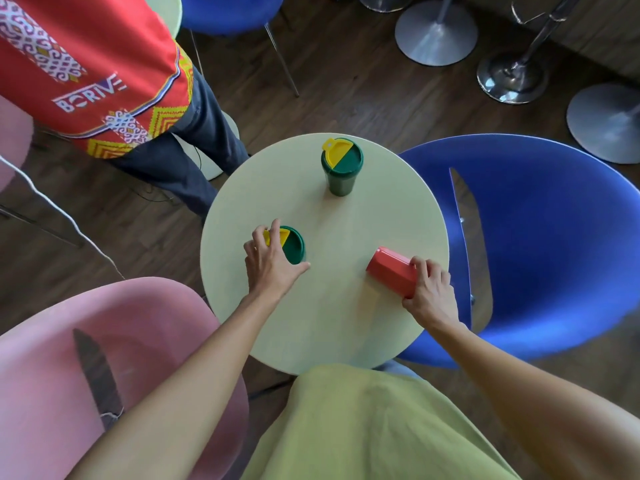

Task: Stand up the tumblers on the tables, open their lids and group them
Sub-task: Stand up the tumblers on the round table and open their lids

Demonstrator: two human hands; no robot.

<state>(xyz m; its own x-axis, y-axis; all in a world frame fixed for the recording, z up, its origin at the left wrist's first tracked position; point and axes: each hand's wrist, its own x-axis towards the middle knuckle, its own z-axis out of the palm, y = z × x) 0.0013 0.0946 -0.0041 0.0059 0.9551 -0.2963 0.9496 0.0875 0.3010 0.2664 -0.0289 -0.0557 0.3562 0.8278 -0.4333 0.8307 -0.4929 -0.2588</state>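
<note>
While right hand point(431, 289) grips red tumbler point(393, 270) nr table point(325, 327) edge

A round pale-green table point(346, 323) stands on a dark wood-plank floor point(346, 81). A blue chair point(554, 237) sits just to its right, a pink chair point(52, 375) at its near left, each with a slot cut in the seat. Another blue chair point(228, 12) with thin metal legs stands farther back, beside the edge of a second pale table point(169, 12). At the upper right are round metal bases point(436, 32) and a chromed one point(512, 77), perhaps of stools or tables; their tops are out of view. A standing person's red patterned shirt point(86, 64) and dark trousers fill the upper left. Light is soft and even.
</note>
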